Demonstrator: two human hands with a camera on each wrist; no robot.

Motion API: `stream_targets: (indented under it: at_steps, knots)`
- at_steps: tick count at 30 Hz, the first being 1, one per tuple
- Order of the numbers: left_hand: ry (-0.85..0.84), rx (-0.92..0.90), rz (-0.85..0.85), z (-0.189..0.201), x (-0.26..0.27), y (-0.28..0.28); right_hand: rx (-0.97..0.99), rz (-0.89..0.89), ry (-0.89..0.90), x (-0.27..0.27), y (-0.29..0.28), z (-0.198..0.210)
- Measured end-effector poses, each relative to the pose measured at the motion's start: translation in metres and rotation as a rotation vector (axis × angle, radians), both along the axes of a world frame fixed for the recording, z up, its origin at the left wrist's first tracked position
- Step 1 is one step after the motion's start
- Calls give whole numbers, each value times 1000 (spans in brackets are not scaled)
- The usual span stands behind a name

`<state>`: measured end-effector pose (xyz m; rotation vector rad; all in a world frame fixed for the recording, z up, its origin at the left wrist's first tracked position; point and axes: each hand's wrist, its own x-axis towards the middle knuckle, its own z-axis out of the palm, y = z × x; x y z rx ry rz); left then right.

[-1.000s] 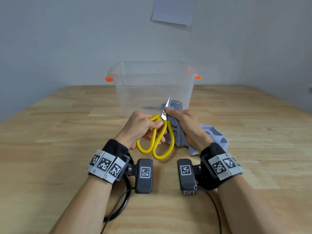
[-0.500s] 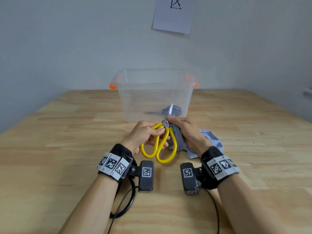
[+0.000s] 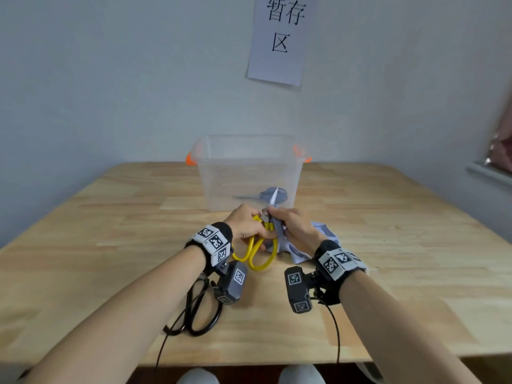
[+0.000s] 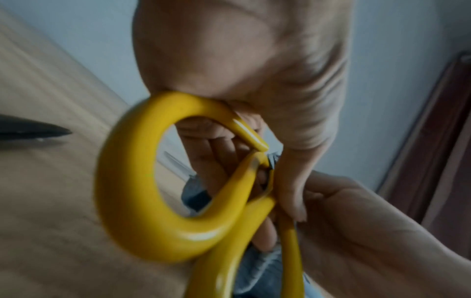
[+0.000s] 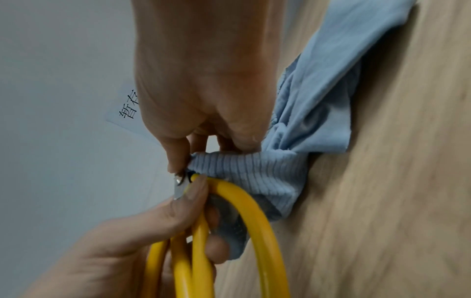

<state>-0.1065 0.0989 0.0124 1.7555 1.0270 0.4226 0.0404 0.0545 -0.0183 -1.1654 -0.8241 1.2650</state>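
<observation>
Your left hand (image 3: pixel 243 225) grips the yellow scissors (image 5: pixel 257 217) by the handles, and your right hand (image 3: pixel 296 228) pinches the blue cloth (image 5: pixel 254 169) against the pivot. You seem mid-wipe (blades next, I'd judge). Slide the cloth tipward, with your fingers off the edge. Beyond, on the wooden table (image 3: pixel 110 245), stands a clear bin (image 3: pixel 249 173), and a paper sign (image 3: pixel 279 65) hangs on the wall.

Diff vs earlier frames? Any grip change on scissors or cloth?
No grip change. The head camera tilted up, showing more of the wall sign. Left hand still holds the yellow scissors by the handles, right hand still pinches the blue cloth at the pivot; clear box unmoved.
</observation>
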Motion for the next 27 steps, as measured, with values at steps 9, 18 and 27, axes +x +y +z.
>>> stream_targets:
  at_steps: [9,18,27]
  knots:
    - [6,181,54,-1,9,-9,7,-233,-88,-8,1,0]
    - [28,161,-18,1,1,-14,53,-311,-131,-5,2,7]
    - [47,184,-22,5,0,-12,7,-216,-81,-7,-4,9]
